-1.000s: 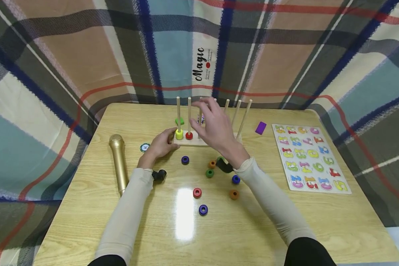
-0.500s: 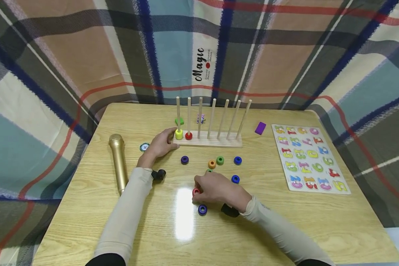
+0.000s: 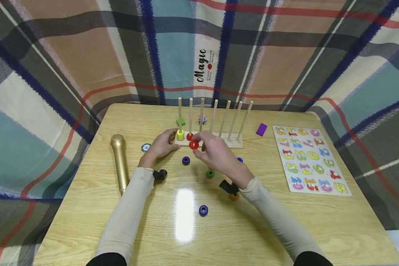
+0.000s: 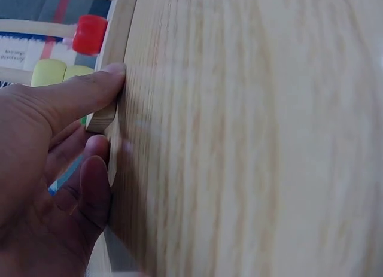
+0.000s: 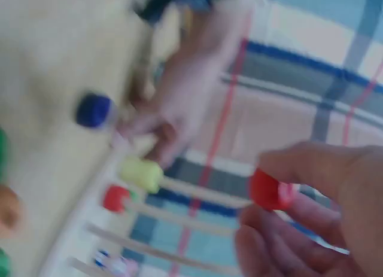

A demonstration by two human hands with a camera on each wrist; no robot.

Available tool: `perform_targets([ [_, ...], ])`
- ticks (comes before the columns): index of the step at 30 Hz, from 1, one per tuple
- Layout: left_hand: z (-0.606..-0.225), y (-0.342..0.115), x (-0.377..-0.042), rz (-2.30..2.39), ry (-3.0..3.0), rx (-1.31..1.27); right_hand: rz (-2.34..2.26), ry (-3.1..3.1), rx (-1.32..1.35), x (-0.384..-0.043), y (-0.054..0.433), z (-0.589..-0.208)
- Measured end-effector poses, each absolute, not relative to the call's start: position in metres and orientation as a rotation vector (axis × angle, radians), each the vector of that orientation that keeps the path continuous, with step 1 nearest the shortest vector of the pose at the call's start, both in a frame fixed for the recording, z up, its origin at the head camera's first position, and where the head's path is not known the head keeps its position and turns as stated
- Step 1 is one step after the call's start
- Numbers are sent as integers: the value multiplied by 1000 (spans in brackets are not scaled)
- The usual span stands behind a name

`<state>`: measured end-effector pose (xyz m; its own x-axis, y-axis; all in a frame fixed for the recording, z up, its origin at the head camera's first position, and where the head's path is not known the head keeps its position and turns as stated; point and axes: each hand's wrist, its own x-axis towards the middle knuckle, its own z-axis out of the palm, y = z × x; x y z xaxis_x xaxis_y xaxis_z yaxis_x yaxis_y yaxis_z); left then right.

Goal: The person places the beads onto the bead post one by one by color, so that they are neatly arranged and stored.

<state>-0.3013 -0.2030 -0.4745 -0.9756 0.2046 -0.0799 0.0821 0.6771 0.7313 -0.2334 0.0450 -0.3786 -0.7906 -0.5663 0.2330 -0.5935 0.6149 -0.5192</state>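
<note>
My right hand (image 3: 217, 153) pinches a red ring bead (image 5: 263, 189) between thumb and fingers, in front of a wooden peg stand (image 3: 231, 142). In the head view it hangs just below the second peg's base. My left hand (image 3: 162, 145) holds the stand's left end, thumb (image 4: 99, 88) along its front edge and other fingers behind. Two stacked yellow beads (image 4: 48, 72) sit on the first peg. One red bead (image 4: 90, 34) is at the foot of the second. The pegs further right are bare where they show.
Loose purple beads (image 3: 186, 160), a green bead (image 3: 210, 174) and others lie in front, some hidden under my right hand. A gold microphone (image 3: 120, 162) lies left. A number board (image 3: 310, 159) lies right, near a purple block (image 3: 261, 129). A poker chip (image 3: 146, 147) lies beside my left hand.
My right hand went from over the stand down to the red bead on the table, took it, and carried it up to the stand. My left hand stayed at the stand's end.
</note>
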Motion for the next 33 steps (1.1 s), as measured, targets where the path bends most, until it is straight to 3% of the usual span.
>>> perform_targets([
  [12, -474, -202, -303, 1176, 2721, 220, 901, -2454, 840, -298, 29, -328],
  [33, -478, -204, -304, 1163, 2725, 216, 712, -2691, 698, -308, 18, -323],
])
